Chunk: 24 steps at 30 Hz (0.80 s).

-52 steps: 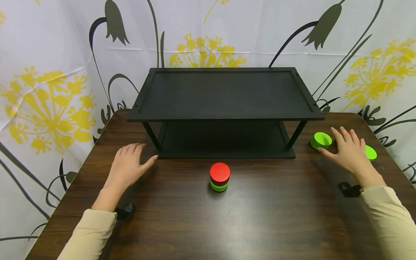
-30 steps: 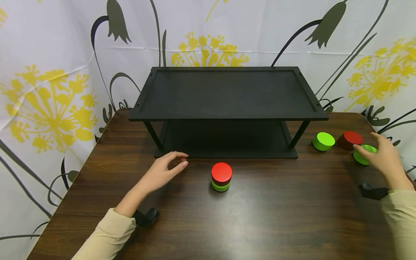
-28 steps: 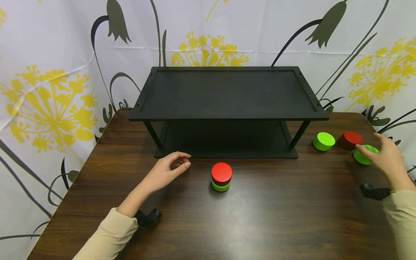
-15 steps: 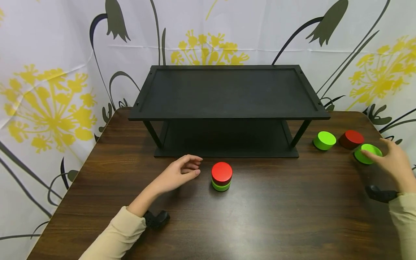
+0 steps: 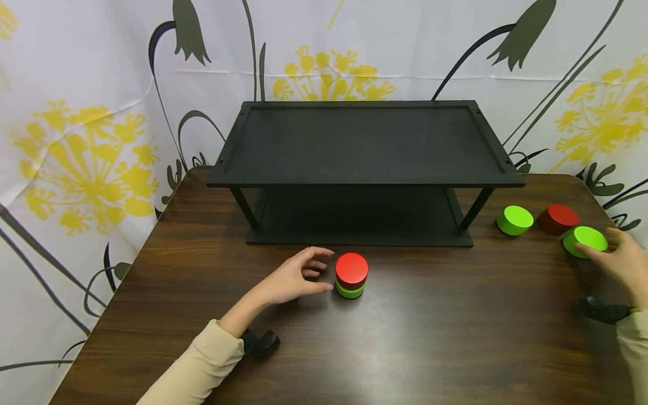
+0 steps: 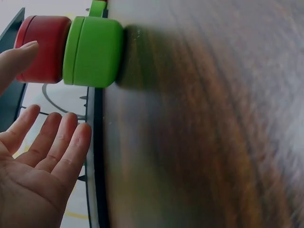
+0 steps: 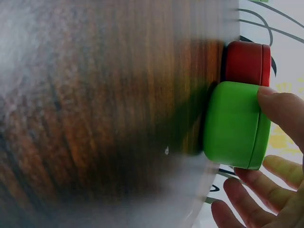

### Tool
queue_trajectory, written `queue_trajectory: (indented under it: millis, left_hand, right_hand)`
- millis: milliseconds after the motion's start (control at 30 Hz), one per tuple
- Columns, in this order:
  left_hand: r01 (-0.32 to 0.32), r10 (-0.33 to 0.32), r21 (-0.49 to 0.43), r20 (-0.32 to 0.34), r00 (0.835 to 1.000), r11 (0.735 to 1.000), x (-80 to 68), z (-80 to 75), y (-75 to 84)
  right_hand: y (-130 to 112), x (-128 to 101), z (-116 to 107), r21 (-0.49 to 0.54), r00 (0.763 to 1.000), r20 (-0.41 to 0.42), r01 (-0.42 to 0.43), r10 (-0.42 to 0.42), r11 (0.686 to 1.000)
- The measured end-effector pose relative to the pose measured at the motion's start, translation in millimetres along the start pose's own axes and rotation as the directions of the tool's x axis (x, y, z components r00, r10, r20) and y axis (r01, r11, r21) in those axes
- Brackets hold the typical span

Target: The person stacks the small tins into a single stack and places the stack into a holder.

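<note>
nearest on the table, the left hand lies with fingers spread and loosely curved, cupped toward the stack just beside it. the wrist view shows the thumb at the red cap and the other fingers apart from it, so the hand is released, holding nothing, perhaps just touching. the stack is a red cap sitting on a green cap, standing mid-table in front of the shelf.

to the right, near the table edge, the right hand has its thumb on the top rim of a green cap and the remaining fingers fanned out beyond it; it touches but does not yet grasp, nothing lifted. just behind that cap sits a red cap, close or touching in the wrist view, and further left another green cap, near the shelf leg.

farthest, the black shelf holds nothing on either level.

as a judgement: one pair is stacked, three caps lie loose on the right, and the next pick is only starting, so the work looks less than half done.
</note>
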<state>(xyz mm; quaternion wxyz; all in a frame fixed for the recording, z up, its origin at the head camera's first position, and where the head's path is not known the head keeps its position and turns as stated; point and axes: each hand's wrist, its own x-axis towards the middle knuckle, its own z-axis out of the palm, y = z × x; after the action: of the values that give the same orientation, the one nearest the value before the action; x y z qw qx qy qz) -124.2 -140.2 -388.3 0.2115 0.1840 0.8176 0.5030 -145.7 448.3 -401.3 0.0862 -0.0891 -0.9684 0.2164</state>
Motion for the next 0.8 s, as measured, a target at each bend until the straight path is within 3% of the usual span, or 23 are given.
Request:
queue_trajectory:
  millis: [200, 500, 800]
  left_hand:
    - [0.01, -0.01, -0.022, 0.008, 1.0, 1.0, 5.0, 8.6, -2.6]
    - [0.003, -0.002, -0.035, 0.012, 1.0, 0.999, 10.8, 18.1, -1.5]
    - [0.002, -0.001, -0.044, 0.024, 1.0, 0.999, 16.9, 22.6, 1.2]
  right_hand:
    - [1, -2, 1, -0.014, 0.995, -0.07, 0.075, -0.075, 0.997]
    - [0, -1, 1, -0.072, 1.0, -0.018, -0.016, 0.015, 0.997]
    - [1, 4, -3, -0.032, 0.998, 0.025, -0.064, 0.065, 0.997]
